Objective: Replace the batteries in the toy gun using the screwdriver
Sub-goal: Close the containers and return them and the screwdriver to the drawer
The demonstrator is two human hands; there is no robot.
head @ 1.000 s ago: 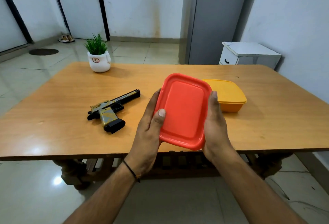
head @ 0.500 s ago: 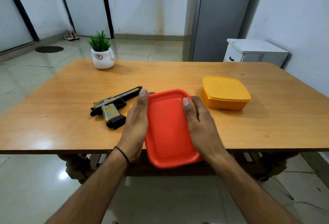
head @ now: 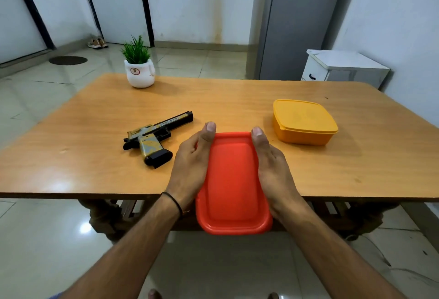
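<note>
A red lidded plastic box (head: 232,180) is held between both hands over the table's front edge, its lid facing up. My left hand (head: 190,165) grips its left side and my right hand (head: 273,168) grips its right side, thumbs along the top. The toy gun (head: 154,136), black with a yellow-grey camouflage grip, lies flat on the wooden table (head: 83,156) to the left of my left hand, barrel pointing back right. No screwdriver or batteries are visible.
A closed yellow plastic box (head: 304,120) stands on the table at the right. A small potted plant (head: 139,68) in a white pot sits at the back left. Beyond the table are a grey fridge (head: 297,21) and a white cabinet (head: 344,68).
Both hands have brought the red box down and toward me, from tilted upright above the table to lying nearly flat at the front edge.
</note>
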